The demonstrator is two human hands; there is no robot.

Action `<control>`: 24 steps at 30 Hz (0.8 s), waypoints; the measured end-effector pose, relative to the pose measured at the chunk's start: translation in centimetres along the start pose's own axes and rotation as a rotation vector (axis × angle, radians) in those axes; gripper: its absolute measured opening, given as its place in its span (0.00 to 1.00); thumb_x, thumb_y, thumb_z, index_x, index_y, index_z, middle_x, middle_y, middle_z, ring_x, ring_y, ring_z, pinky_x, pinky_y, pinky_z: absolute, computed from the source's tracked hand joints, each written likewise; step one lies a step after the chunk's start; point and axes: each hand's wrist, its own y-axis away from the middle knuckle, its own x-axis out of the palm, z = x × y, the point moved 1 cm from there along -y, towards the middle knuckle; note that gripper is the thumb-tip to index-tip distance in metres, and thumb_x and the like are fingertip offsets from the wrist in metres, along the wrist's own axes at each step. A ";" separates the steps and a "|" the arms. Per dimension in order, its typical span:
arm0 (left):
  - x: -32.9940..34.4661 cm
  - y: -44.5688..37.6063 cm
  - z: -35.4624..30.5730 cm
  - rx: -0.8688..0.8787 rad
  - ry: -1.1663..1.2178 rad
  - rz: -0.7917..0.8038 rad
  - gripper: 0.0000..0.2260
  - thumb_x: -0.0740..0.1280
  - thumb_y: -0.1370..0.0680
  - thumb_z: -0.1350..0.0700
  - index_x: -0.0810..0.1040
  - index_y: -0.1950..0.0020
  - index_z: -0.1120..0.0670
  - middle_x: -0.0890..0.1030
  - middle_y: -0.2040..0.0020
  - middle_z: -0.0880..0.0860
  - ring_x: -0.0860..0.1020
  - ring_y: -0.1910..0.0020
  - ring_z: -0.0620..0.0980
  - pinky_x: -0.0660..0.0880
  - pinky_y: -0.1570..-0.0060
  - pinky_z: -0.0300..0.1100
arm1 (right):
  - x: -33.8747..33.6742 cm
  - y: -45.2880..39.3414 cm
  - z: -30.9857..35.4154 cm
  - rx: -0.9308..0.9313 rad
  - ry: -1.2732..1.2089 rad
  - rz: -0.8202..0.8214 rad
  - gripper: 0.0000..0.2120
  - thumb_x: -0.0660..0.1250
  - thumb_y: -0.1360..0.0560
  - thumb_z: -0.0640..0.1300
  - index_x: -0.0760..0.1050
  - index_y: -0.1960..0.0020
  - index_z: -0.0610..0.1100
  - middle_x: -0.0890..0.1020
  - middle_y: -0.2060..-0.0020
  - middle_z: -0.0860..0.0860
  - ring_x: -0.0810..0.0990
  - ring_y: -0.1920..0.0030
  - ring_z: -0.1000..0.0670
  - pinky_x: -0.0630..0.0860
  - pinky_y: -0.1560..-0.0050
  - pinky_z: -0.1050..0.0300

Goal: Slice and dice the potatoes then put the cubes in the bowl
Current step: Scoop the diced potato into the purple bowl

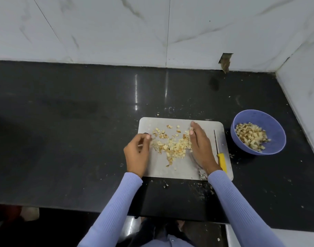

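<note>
Head: knife [220, 154] (yellow-handled) beside right hand [200, 145].

Right hand [200, 146] stands edge-on against the pile of pale diced potato cubes [172, 147]; its palm side and whatever cubes sit right behind it are hidden. Left hand [137, 154] has curled fingers, blurred (can't tell if they pinch a cube). Thin-bladed knife with yellow plastic handle [221, 162]: handle's near end is covered by the lilac ribbed right sleeve [241, 207]. Same sleeve hides the white rectangular cutting board [181, 171] near-right corner. Both sleeves are cut off by the bottom edge. Small round blue plastic bowl [270, 125]: near wall hides the lowest cubes. Specks on the black polished stone counter [81, 131] are too small to identify.
</note>
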 end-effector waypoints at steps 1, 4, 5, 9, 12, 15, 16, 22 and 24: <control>0.0 -0.1 0.1 0.023 0.023 -0.014 0.08 0.63 0.20 0.54 0.81 0.48 0.51 0.82 0.52 0.45 0.79 0.51 0.39 0.74 0.50 0.33 | 0.4 0.2 0.0 -0.028 0.018 0.037 0.23 0.50 0.18 0.53 0.62 0.26 0.45 0.66 0.27 0.51 0.60 0.26 0.54 0.58 0.25 0.51; 0.9 -1.2 0.9 0.037 0.065 0.140 0.16 0.55 0.18 0.48 0.75 0.33 0.49 0.75 0.35 0.44 0.70 0.35 0.37 0.67 0.36 0.33 | 1.1 1.0 -0.2 -0.091 -0.003 0.060 0.24 0.49 0.19 0.55 0.67 0.29 0.46 0.70 0.30 0.52 0.64 0.28 0.56 0.62 0.27 0.52; 1.5 -1.6 1.2 0.049 0.042 0.223 0.18 0.54 0.17 0.45 0.71 0.30 0.48 0.71 0.31 0.44 0.67 0.31 0.39 0.63 0.31 0.37 | 1.1 1.3 0.0 -0.096 -0.037 0.038 0.23 0.49 0.19 0.55 0.69 0.30 0.46 0.72 0.32 0.52 0.67 0.30 0.57 0.64 0.29 0.54; 4.0 -3.2 2.0 0.161 -0.258 0.459 0.30 0.44 0.22 0.37 0.63 0.25 0.50 0.59 0.24 0.47 0.53 0.25 0.41 0.50 0.26 0.44 | 1.2 1.3 0.3 -0.077 -0.109 -0.086 0.20 0.51 0.18 0.52 0.70 0.32 0.45 0.73 0.33 0.53 0.69 0.32 0.58 0.66 0.30 0.56; 5.2 -3.0 2.3 0.186 -0.300 0.433 0.33 0.42 0.23 0.36 0.65 0.26 0.52 0.60 0.24 0.49 0.52 0.25 0.42 0.48 0.26 0.41 | 2.0 1.4 0.4 -0.015 0.001 -0.125 0.25 0.48 0.19 0.56 0.67 0.29 0.45 0.69 0.30 0.53 0.65 0.30 0.56 0.62 0.28 0.56; 6.2 -1.9 2.2 0.157 -0.218 0.393 0.33 0.42 0.23 0.36 0.65 0.26 0.53 0.63 0.25 0.47 0.55 0.26 0.40 0.51 0.26 0.41 | 3.1 1.6 0.6 -0.008 0.129 -0.150 0.27 0.45 0.20 0.57 0.65 0.27 0.44 0.67 0.28 0.51 0.62 0.28 0.55 0.56 0.28 0.62; 6.6 -1.5 2.1 0.142 -0.190 0.382 0.34 0.42 0.23 0.36 0.65 0.26 0.54 0.63 0.26 0.46 0.56 0.27 0.39 0.52 0.26 0.40 | 3.5 1.6 0.8 0.010 0.133 -0.160 0.28 0.45 0.20 0.57 0.64 0.27 0.44 0.67 0.28 0.51 0.62 0.28 0.55 0.55 0.29 0.63; 9.7 -0.1 0.6 0.091 -0.023 0.363 0.32 0.44 0.22 0.36 0.66 0.27 0.54 0.67 0.29 0.47 0.63 0.29 0.41 0.58 0.28 0.40 | 4.5 1.2 1.5 0.081 0.011 -0.112 0.22 0.53 0.18 0.51 0.59 0.26 0.46 0.65 0.28 0.51 0.64 0.29 0.53 0.56 0.31 0.71; 10.5 0.2 0.5 0.042 0.034 0.353 0.27 0.47 0.20 0.41 0.66 0.27 0.52 0.68 0.28 0.47 0.64 0.29 0.41 0.60 0.28 0.44 | 4.4 1.4 2.1 0.144 -0.139 -0.046 0.20 0.53 0.17 0.45 0.59 0.27 0.42 0.66 0.30 0.49 0.66 0.31 0.52 0.56 0.38 0.79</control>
